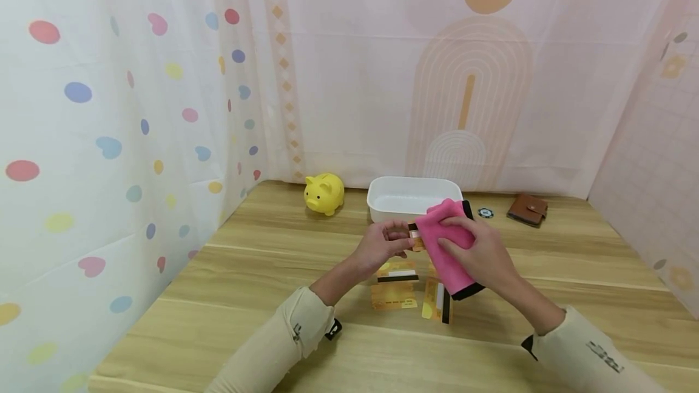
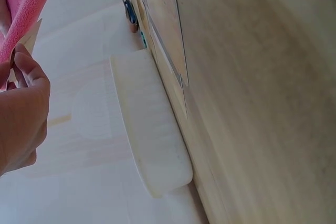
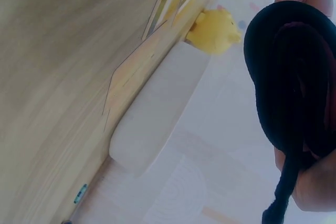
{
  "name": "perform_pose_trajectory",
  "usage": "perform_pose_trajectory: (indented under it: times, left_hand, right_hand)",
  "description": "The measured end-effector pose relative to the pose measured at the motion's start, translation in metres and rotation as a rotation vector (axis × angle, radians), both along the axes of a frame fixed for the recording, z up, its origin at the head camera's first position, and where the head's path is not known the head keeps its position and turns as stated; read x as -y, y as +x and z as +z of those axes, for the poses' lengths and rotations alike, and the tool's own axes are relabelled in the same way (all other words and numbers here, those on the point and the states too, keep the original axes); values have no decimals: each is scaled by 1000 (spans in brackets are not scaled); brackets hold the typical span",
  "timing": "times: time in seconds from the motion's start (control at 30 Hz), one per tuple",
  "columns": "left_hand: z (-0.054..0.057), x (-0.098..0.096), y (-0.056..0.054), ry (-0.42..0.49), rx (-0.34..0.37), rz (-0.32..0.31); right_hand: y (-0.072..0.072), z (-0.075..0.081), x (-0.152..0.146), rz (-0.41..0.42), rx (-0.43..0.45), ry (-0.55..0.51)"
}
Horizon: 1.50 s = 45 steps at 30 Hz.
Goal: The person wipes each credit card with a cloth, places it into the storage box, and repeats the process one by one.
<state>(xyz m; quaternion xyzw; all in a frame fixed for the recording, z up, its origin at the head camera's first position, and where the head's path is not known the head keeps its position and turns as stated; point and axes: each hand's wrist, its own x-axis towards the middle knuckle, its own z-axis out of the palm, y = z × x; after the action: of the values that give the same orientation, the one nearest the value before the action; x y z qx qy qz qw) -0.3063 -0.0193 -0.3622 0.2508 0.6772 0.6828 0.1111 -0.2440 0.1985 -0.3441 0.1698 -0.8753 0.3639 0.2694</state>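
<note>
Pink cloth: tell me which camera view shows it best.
The head view: most of the pink cloth shows, partly behind the right hand. The left wrist view catches only a pink strip at upper left; the right wrist view shows mainly its dark border, close up.

The pink cloth (image 1: 438, 232) looks like fuzzy towelling, soft and matt, while its black binding (image 3: 265, 72) reads as a duller, denser fabric. The card (image 1: 418, 241) against it and the orange cards (image 1: 393, 295) on the table (image 1: 235, 302) look like thin, smooth plastic with a flat, dark stripe (image 1: 397, 279), the table itself showing a wood-grain surface with a faint sheen. The piggy bank (image 1: 326, 196) appears to be smooth, slightly glossy plastic, the tub (image 2: 155, 129) smooth, satiny plastic, the wallet (image 1: 523, 210) leather or something leather-like, and the curtains (image 1: 349, 96) thin, creased, matt fabric
</note>
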Motion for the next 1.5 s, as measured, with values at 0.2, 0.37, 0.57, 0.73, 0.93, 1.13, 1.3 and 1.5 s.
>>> perform_pose_trajectory:
  times: [0.2,0.37,0.57,0.73,0.93,1.13,1.3,1.5]
  left_hand:
    - [-1,1,0,2,2,-5]
    - [-1,2,1,-6,-11,-7]
    - [-2,4,1,-23,-21,2]
    - [-2,4,0,-19,-25,-9]
    - [-2,5,0,1,-12,-15]
    - [-2,6,0,-2,-1,-23]
    - [-3,7,-1,1,-3,-23]
    - [-4,9,0,16,6,-31]
  right_hand:
    - [0,-2,-4,3,-10,-9]
    - [1,-4,-9,-9,-22,-8]
    - [0,-4,-14,-16,-36,-8]
    - [0,-6,-18,-23,-53,-19]
    - [-2,-7,-21,-32,-62,-20]
    - [-1,-7,-24,-31,-48,-30]
    - [0,-6,-26,-36,-36,-45]
    - [0,-8,-29,-57,-23,-50]
